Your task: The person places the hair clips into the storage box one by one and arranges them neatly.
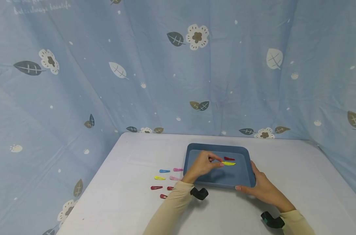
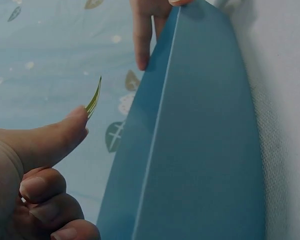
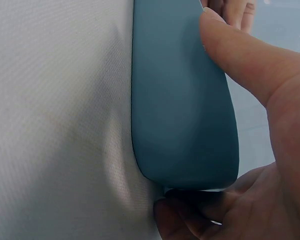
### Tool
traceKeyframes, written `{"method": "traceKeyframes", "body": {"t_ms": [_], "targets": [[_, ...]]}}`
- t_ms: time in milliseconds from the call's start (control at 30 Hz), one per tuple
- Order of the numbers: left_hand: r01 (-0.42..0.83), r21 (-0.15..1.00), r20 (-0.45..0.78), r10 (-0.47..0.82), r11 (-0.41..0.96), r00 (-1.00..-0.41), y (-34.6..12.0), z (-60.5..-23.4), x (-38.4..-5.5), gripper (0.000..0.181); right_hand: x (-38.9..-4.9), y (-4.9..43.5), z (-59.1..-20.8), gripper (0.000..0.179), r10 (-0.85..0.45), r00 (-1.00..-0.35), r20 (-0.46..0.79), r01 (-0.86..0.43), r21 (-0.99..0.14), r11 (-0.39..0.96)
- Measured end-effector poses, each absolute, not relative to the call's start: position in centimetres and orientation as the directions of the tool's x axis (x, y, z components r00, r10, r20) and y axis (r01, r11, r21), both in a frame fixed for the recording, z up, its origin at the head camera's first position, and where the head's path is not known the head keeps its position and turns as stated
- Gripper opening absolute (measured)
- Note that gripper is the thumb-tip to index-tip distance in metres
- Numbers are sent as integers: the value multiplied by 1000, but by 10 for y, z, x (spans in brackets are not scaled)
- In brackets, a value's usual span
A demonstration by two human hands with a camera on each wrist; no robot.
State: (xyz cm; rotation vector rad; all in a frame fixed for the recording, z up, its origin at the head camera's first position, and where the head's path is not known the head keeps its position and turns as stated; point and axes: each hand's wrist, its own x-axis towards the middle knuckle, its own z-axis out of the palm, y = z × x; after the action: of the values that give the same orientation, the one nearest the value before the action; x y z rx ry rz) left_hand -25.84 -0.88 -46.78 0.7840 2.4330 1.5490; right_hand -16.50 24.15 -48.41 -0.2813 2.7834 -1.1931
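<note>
My left hand (image 1: pixel 203 164) pinches a yellow hair clip (image 1: pixel 230 163) between thumb and index finger, above the blue-grey tray (image 1: pixel 235 177). In the left wrist view the clip (image 2: pixel 94 100) points up from the fingertips, the other fingers curled below. A dark red hair clip (image 1: pixel 229 159) lies in the tray, just beyond the yellow one in the head view. At the tray's front right corner, my right hand (image 1: pixel 264 189) grips it, thumb on the front rim and fingers along the right side. The right wrist view shows the thumb at the tray wall (image 3: pixel 182 100).
Left of the tray, loose hair clips lie on the white table: a blue one (image 1: pixel 164 171), a yellow one (image 1: pixel 159 178), two pink ones and several red ones (image 1: pixel 156 187). The left forearm partly covers some. A blue patterned curtain (image 1: pixel 154 81) hangs behind the table.
</note>
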Motion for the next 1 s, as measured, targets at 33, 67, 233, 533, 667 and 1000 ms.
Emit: {"method": "traceKeyframes", "body": {"t_ms": [33, 67, 233, 533, 667, 1000], "targets": [[344, 878, 144, 503, 332, -852, -8, -469, -259, 19, -165, 242, -484, 126, -208, -978, -19, -130, -723, 679], [343, 880, 145, 503, 328, -852, -7, -470, -260, 18, -165, 242, -484, 126, -207, -978, -19, -130, -723, 679], [332, 881, 133, 497, 337, -858, -1, -474, -262, 16, -166, 242, -485, 126, -206, -978, -19, -128, -726, 675], [315, 864, 98, 482, 393, -871, 7, -477, -263, 14, -165, 241, -485, 125, -209, -978, -13, -134, -727, 673], [306, 858, 83, 476, 413, -876, 10, -480, -264, 14, -165, 242, -486, 125, -208, -978, -10, -135, -731, 669], [278, 851, 56, 449, 445, -892, 16, -488, -266, 11, -165, 242, -486, 124, -205, -979, -1, -138, -740, 658]]}}
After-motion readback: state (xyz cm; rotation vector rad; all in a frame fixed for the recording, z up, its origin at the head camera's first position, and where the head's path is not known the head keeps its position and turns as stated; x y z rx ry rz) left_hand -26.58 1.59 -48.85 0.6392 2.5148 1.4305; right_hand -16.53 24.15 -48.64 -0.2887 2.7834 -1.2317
